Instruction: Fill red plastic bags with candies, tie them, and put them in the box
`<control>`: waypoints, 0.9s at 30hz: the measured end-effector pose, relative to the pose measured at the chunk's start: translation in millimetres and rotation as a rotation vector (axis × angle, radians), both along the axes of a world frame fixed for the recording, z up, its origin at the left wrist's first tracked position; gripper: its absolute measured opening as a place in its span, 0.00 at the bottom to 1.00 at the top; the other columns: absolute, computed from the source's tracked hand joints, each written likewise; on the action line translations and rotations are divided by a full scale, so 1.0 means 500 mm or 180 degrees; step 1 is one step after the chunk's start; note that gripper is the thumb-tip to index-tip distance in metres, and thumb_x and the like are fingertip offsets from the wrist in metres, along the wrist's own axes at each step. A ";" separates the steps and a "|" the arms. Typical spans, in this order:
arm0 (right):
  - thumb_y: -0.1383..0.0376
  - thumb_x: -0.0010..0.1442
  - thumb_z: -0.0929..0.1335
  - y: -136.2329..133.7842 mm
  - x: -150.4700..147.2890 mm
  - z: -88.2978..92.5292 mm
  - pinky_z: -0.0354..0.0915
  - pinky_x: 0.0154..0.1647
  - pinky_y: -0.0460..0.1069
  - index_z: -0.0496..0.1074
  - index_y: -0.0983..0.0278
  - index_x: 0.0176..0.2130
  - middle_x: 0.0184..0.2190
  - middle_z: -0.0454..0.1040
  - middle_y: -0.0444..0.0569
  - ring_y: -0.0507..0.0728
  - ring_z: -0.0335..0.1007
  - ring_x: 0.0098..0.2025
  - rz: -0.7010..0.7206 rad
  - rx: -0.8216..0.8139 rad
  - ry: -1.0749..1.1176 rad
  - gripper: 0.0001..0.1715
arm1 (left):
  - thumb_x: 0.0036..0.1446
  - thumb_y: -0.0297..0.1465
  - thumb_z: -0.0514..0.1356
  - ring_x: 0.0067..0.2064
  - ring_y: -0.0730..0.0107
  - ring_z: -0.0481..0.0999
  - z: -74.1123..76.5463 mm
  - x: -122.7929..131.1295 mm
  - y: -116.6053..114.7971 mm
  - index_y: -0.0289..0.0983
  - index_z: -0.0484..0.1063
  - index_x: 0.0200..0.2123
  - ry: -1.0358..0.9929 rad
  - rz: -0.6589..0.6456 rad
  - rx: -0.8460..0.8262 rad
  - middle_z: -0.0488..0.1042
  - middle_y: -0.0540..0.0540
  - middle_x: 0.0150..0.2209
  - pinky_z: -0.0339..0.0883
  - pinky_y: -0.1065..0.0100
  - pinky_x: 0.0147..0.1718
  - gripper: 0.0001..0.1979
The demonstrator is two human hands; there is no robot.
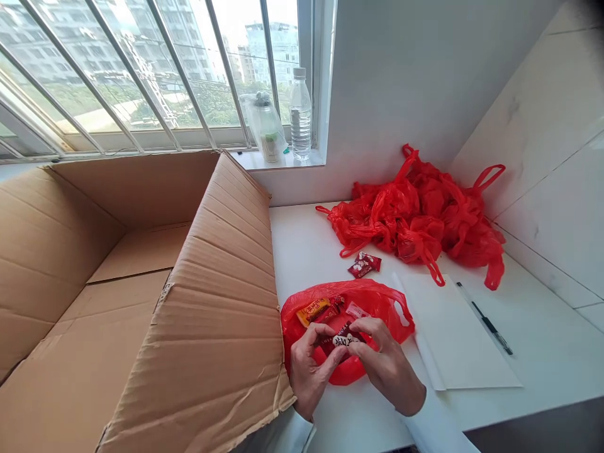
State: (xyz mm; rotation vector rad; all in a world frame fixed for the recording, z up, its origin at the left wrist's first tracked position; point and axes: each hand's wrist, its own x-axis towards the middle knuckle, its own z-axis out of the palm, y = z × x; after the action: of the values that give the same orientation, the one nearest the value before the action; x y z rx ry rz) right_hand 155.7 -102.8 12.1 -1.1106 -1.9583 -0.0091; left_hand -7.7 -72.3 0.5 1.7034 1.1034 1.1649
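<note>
Between both hands is a dark red candy packet with white lettering, held over an opened red plastic bag. My left hand pinches the packet's left end, thumb and forefinger closed on it. Its right end is gripped by the fingers of my right hand. Inside the bag, a yellow-wrapped candy and a pink-wrapped candy lie among other red wrappers. On the white table, just behind the bag, rest dark red candy packets.
A large open cardboard box stands on the left, its wall against the bag. Crumpled red plastic bags pile up at the back right. White paper and a black pen lie to the right. A water bottle stands on the windowsill.
</note>
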 end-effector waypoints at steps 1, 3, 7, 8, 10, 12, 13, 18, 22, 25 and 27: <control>0.77 0.62 0.61 -0.004 0.002 0.000 0.71 0.46 0.51 0.70 0.62 0.36 0.44 0.68 0.53 0.56 0.67 0.48 0.0113 -0.0121 0.0064 0.13 | 0.55 0.32 0.63 0.28 0.73 0.74 0.000 0.001 -0.001 0.37 0.68 0.35 0.0004 0.0044 0.0024 0.73 0.51 0.29 0.70 0.72 0.28 0.07; 0.77 0.61 0.60 -0.010 0.010 0.001 0.70 0.48 0.52 0.70 0.61 0.36 0.46 0.68 0.52 0.56 0.67 0.51 0.0242 -0.0466 0.0326 0.15 | 0.55 0.30 0.62 0.29 0.72 0.74 0.002 0.002 -0.002 0.37 0.68 0.34 0.0021 0.0141 0.0097 0.73 0.50 0.30 0.70 0.71 0.30 0.05; 0.68 0.62 0.65 0.000 0.018 0.015 0.70 0.50 0.53 0.69 0.58 0.50 0.50 0.69 0.52 0.58 0.68 0.53 -0.0122 -0.1307 0.0973 0.16 | 0.55 0.28 0.62 0.34 0.70 0.76 0.007 0.002 -0.004 0.37 0.69 0.36 0.0071 0.0173 0.0289 0.74 0.49 0.32 0.71 0.69 0.35 0.04; 0.65 0.62 0.66 0.007 0.017 0.019 0.70 0.49 0.52 0.68 0.58 0.51 0.49 0.71 0.51 0.57 0.70 0.51 -0.0097 -0.1513 0.1055 0.17 | 0.55 0.28 0.62 0.35 0.70 0.76 0.008 0.001 -0.004 0.37 0.70 0.36 0.0082 0.0140 0.0337 0.75 0.48 0.33 0.72 0.69 0.36 0.05; 0.62 0.62 0.67 0.022 0.012 0.028 0.70 0.44 0.50 0.72 0.60 0.47 0.42 0.76 0.48 0.56 0.73 0.44 0.0164 -0.1844 0.1198 0.12 | 0.55 0.28 0.61 0.36 0.69 0.77 0.009 -0.001 -0.002 0.38 0.71 0.38 0.0101 0.0085 0.0433 0.76 0.48 0.34 0.72 0.68 0.37 0.05; 0.61 0.62 0.67 0.031 0.007 0.036 0.69 0.37 0.47 0.74 0.61 0.38 0.33 0.77 0.46 0.54 0.73 0.35 0.0401 -0.2001 0.1337 0.07 | 0.56 0.29 0.61 0.37 0.68 0.77 0.009 -0.004 0.000 0.38 0.71 0.38 0.0128 0.0058 0.0520 0.77 0.47 0.35 0.72 0.67 0.38 0.06; 0.61 0.62 0.67 0.033 0.006 0.038 0.68 0.34 0.47 0.75 0.61 0.36 0.30 0.77 0.45 0.53 0.72 0.33 0.0447 -0.2031 0.1394 0.07 | 0.56 0.29 0.61 0.38 0.67 0.77 0.008 -0.006 0.002 0.37 0.71 0.39 0.0148 0.0042 0.0556 0.77 0.46 0.35 0.72 0.66 0.38 0.06; 0.58 0.61 0.69 0.026 0.016 0.047 0.66 0.33 0.46 0.76 0.61 0.34 0.29 0.77 0.44 0.53 0.71 0.31 0.0496 -0.2283 0.1477 0.10 | 0.56 0.30 0.62 0.38 0.66 0.76 0.009 -0.007 0.004 0.38 0.73 0.36 0.0300 -0.0204 0.0691 0.77 0.48 0.33 0.72 0.65 0.38 0.04; 0.60 0.63 0.67 0.024 0.016 0.052 0.66 0.34 0.47 0.76 0.61 0.34 0.31 0.78 0.44 0.53 0.72 0.33 0.0540 -0.2615 0.1511 0.09 | 0.54 0.26 0.61 0.38 0.65 0.73 0.015 -0.004 -0.001 0.38 0.71 0.33 0.0440 -0.0154 0.0747 0.75 0.48 0.30 0.71 0.65 0.37 0.03; 0.62 0.64 0.65 0.023 0.011 0.052 0.66 0.34 0.46 0.75 0.61 0.34 0.31 0.78 0.44 0.53 0.72 0.33 0.0541 -0.2692 0.1454 0.11 | 0.50 0.24 0.60 0.40 0.62 0.70 0.013 -0.002 -0.006 0.38 0.70 0.31 0.0554 -0.0015 0.0839 0.73 0.48 0.28 0.69 0.63 0.37 0.05; 0.63 0.64 0.64 0.023 0.011 0.048 0.65 0.34 0.46 0.75 0.61 0.34 0.30 0.77 0.43 0.52 0.71 0.31 0.0424 -0.2629 0.1344 0.11 | 0.50 0.24 0.60 0.42 0.59 0.69 0.008 -0.002 -0.008 0.38 0.70 0.32 0.0638 0.0044 0.0937 0.74 0.48 0.29 0.68 0.59 0.41 0.06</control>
State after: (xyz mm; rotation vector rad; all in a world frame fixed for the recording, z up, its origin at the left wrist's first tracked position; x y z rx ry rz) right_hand 161.4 -91.1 36.0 -1.3337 -1.6517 1.0984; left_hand -8.6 -76.4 4.3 2.0793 1.1052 1.2334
